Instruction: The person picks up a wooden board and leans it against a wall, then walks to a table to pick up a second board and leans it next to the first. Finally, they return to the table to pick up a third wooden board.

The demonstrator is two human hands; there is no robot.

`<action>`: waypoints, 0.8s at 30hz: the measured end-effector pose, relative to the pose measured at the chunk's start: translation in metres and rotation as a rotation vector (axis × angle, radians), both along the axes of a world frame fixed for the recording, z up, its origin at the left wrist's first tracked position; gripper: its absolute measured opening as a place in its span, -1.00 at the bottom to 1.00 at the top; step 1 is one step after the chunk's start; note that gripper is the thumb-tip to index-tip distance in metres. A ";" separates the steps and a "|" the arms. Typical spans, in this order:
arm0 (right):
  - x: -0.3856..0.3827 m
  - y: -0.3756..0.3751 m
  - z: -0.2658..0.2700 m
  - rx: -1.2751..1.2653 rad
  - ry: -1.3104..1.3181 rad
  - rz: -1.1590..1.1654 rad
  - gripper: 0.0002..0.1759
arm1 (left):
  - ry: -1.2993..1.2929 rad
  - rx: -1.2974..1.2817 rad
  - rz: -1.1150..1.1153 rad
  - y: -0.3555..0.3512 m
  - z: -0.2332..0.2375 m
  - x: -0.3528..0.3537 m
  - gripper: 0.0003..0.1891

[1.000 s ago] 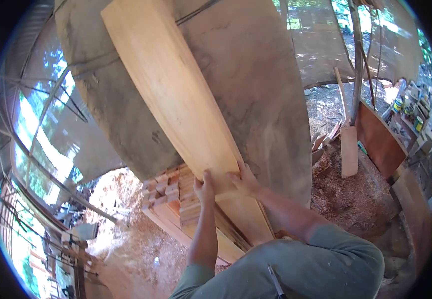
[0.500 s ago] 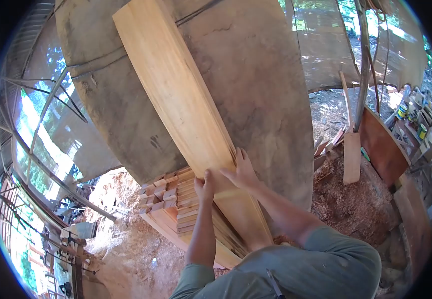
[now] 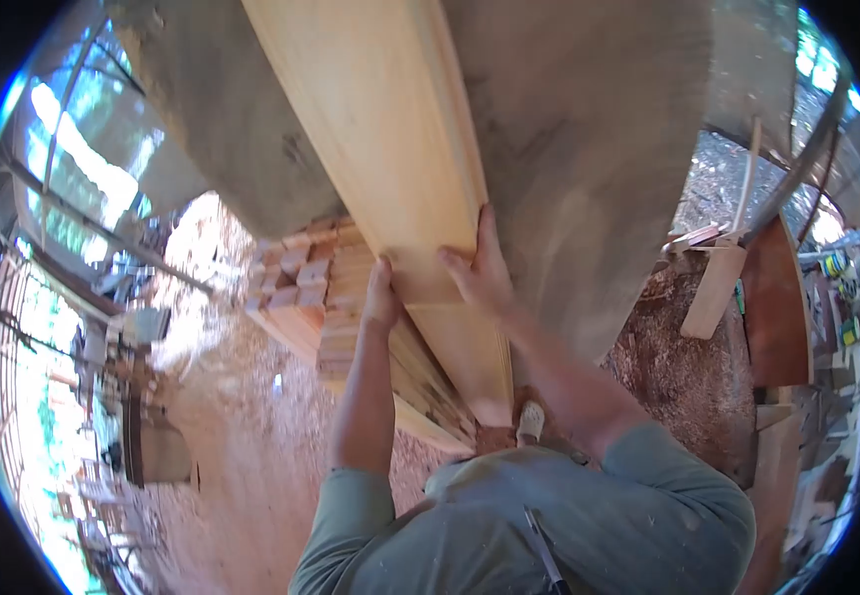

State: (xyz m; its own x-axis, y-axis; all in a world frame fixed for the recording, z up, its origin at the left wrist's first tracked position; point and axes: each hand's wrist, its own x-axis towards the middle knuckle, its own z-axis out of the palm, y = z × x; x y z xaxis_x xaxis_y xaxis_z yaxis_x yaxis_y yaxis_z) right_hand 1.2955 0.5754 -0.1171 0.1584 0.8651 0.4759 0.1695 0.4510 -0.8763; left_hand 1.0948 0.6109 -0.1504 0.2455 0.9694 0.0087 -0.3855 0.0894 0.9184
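Note:
A long, pale wooden board (image 3: 380,129) runs from the top of the view down to its near end between my hands. My left hand (image 3: 381,299) grips its left corner, thumb on the upper face. My right hand (image 3: 482,270) holds the right edge, with the thumb on top and the fingers along the side. Under that end lies another pale board (image 3: 465,352) of similar width. To its left are narrower planks (image 3: 351,342) on edge. Which fingers reach underneath is hidden.
Cut timber ends (image 3: 296,283) are stacked at the left of the boards. A large grey-brown sheet (image 3: 589,169) hangs behind. Sawdust covers the ground (image 3: 242,466). A paddle-shaped wooden piece (image 3: 715,293) and a reddish-brown panel (image 3: 777,307) stand at right. My shoe (image 3: 530,421) shows below.
The view has tilted down, so the board and hands appear higher and the board larger. Both hands keep hold of its near end. My shoe has come into view.

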 end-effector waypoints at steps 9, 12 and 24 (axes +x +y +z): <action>0.001 -0.020 0.025 -0.102 0.167 0.026 0.11 | 0.083 0.018 0.172 -0.020 0.022 0.016 -0.36; 0.007 -0.030 0.045 -0.111 0.188 0.086 0.10 | 0.029 -0.007 0.140 -0.031 0.046 0.030 -0.33; 0.011 -0.015 0.013 0.050 0.121 0.055 0.01 | 0.194 0.120 0.244 -0.032 0.045 0.041 -0.39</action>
